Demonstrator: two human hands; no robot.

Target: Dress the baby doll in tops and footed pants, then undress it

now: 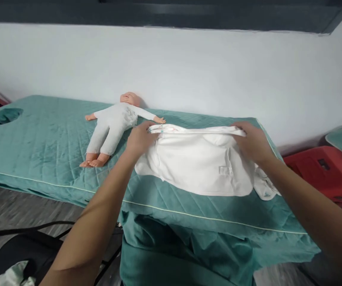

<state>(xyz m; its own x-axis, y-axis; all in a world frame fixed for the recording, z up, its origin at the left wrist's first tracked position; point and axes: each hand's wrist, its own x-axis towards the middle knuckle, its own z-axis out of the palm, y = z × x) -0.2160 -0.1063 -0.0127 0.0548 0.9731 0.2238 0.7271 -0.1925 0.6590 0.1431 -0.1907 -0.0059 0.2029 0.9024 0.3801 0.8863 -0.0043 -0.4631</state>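
Observation:
A white baby top [195, 163] is spread on the green quilted bed cover, its inside seams and a small label showing. My left hand [142, 137] pinches the left end of its far edge, and my right hand [253, 143] grips the right end. The edge is stretched between the two hands, with a strip of coloured print along it. A printed part of the cloth, perhaps a sleeve, sticks out below my right wrist. To the left of my left hand a baby doll [113, 121] in a white suit lies on its back, one arm reaching close to the top.
The bed [48, 135] with the green cover runs along a white wall [171, 67] and has a face hole [5, 116] at its left end. A red plastic stool [323, 171] stands at the right. A black chair [24, 254] with cloth on it is at the lower left.

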